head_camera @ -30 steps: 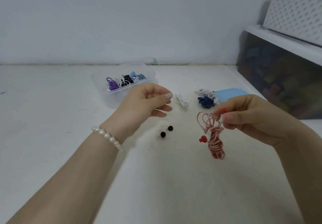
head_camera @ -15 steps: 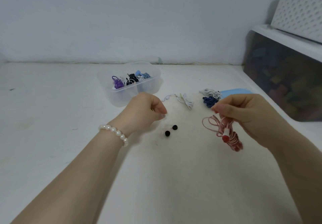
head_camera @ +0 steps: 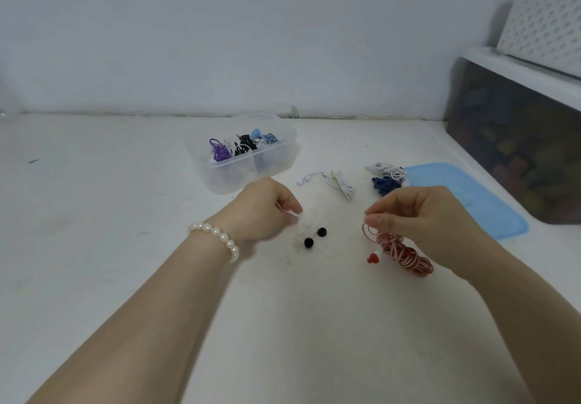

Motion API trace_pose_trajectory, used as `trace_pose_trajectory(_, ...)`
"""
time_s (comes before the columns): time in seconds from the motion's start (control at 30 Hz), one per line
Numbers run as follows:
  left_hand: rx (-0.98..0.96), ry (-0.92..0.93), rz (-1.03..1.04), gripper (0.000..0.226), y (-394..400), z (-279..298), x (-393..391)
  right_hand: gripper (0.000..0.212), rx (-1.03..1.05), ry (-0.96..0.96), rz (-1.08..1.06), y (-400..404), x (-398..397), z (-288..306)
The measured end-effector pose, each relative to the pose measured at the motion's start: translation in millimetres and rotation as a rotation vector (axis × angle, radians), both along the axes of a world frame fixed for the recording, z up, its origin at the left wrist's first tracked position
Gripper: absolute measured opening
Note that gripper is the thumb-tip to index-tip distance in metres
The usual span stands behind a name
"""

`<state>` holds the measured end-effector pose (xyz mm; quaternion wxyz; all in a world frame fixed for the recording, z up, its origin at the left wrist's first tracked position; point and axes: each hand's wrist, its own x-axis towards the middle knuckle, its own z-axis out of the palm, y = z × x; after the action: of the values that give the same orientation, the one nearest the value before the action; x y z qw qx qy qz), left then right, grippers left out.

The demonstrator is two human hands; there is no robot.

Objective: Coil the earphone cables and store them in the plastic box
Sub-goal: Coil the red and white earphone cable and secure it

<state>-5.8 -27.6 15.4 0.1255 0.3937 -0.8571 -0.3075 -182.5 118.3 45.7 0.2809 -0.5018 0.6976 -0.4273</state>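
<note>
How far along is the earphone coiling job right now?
Done: purple, black and light-blue coils sit in the plastic box. In hand: the right hand pinches the wound red earphone cable. Left: the white earphones, white bundle and dark-blue bundle on the table.

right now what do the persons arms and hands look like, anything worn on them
Both forearms are bare, with no sleeves in view. The left hand has a bracelet of round white pearl-like beads around its wrist. The right hand and its wrist show no jewellery, watch or glove.

R hand (head_camera: 430, 215) pinches red earphone coil (head_camera: 404, 252) just above table (head_camera: 94, 215); L hand (head_camera: 267, 207) curled near 2 black eartips (head_camera: 315, 237), plastic box (head_camera: 220, 177) behind.
</note>
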Motion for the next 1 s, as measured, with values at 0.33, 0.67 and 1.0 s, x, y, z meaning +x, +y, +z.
trace_pose_trajectory(0.33,0.036,-0.020,-0.033,0.011,5.2,5.9,2.1,0.003,0.030,0.053,-0.033,-0.6,2.0,-1.5)
trace_pose_trajectory(0.67,-0.024,-0.027,-0.033,0.011,9.6,7.3,-0.3,0.002,0.017,0.035,-0.055,-0.6,2.3,-0.8)
trace_pose_trajectory(1.0,0.515,0.651,0.111,0.008,31.5,28.1,-8.4,0.007,0.033,-0.073,-0.053,2.0,-5.3,3.7)
